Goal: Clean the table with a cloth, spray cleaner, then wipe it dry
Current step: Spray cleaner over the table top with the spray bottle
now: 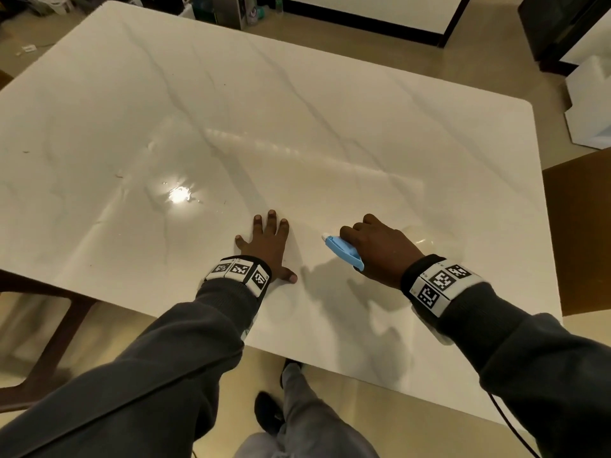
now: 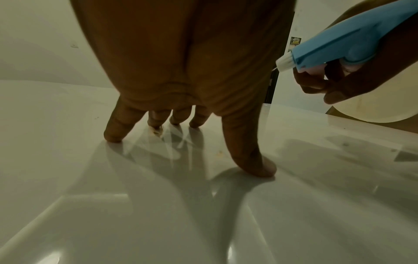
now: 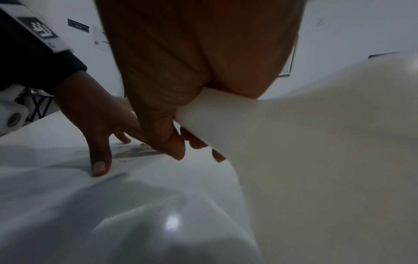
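My right hand (image 1: 377,247) grips a spray bottle (image 1: 344,251) with a blue trigger head and a pale cream body (image 3: 316,160), held low over the white marble table (image 1: 231,110). Its white nozzle (image 2: 285,62) points left toward my left hand, and my fingers curl under the trigger. My left hand (image 1: 266,246) rests spread on the tabletop near the front edge, fingertips (image 2: 113,137) and thumb pressing the surface. A small brownish spot (image 2: 156,131) lies by those fingertips. No cloth is in view.
A wet glossy patch (image 1: 180,195) reflects a lamp left of my hands. A brown chair (image 1: 582,226) stands at the table's right side, a wooden chair frame (image 1: 49,342) at the front left. Boxes (image 1: 591,104) and clutter lie on the floor beyond.
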